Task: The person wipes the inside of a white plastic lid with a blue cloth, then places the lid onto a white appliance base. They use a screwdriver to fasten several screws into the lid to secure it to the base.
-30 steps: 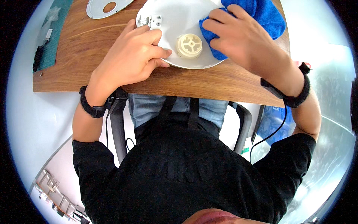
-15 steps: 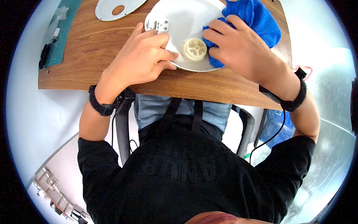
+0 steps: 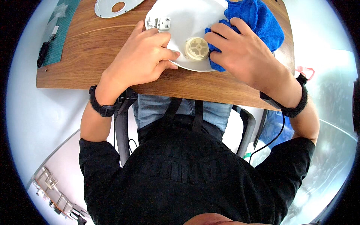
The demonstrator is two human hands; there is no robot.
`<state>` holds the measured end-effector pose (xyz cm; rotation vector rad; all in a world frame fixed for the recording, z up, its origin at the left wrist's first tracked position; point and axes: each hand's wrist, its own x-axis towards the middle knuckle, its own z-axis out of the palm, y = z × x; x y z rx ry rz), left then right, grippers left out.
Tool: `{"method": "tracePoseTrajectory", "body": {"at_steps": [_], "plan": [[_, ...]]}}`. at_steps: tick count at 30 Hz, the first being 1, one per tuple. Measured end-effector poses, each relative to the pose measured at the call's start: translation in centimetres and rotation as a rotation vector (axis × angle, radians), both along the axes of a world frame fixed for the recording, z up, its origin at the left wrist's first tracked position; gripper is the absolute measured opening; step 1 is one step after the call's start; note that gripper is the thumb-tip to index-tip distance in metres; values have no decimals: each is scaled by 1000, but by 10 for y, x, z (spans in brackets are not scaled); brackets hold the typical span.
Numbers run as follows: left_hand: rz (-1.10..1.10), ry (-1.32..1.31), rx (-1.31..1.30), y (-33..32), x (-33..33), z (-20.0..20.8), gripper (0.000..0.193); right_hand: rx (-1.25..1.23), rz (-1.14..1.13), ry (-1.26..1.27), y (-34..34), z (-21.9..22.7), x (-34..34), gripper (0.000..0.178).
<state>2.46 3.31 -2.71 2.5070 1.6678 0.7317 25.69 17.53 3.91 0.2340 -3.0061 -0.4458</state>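
Note:
A round white shallow pan [image 3: 183, 22] lies at the table's near edge. A cream round fitting with a spoked centre [image 3: 198, 48] stands in it, and a small white bracket with screws [image 3: 164, 23] sits by its left rim. My left hand [image 3: 144, 56] holds the pan's near-left rim, thumb and fingers closed around the edge. My right hand [image 3: 243, 52] is closed on a blue cloth [image 3: 268, 28] and presses it against the pan's right side. The fingertips are partly hidden in the cloth's folds.
A white disc with a round hole [image 3: 129, 5] lies at the far left of the wooden table [image 3: 86, 48]. Beyond it is a green cutting mat [image 3: 62, 35] with a black tool [image 3: 43, 52] and clear plastic. Black bands with a cable circle my wrists.
My right hand and the blue cloth have shifted slightly toward me along the pan's right side. The left hand keeps its hold on the rim.

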Motion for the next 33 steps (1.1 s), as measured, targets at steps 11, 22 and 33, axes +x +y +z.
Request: {"method": "tracePoseTrajectory", "body": {"at_steps": [11,22,33], "plan": [[-20,-8,-2,2,0,2,24,82,14,-7,2,1,3,10],[-12,-12,6,4,-1,2,26,85,-18,13,11,-2,7,12],[-32,-27,-33,1,-1,4,25,-79,-98,13,23,-2,20,12]]}}
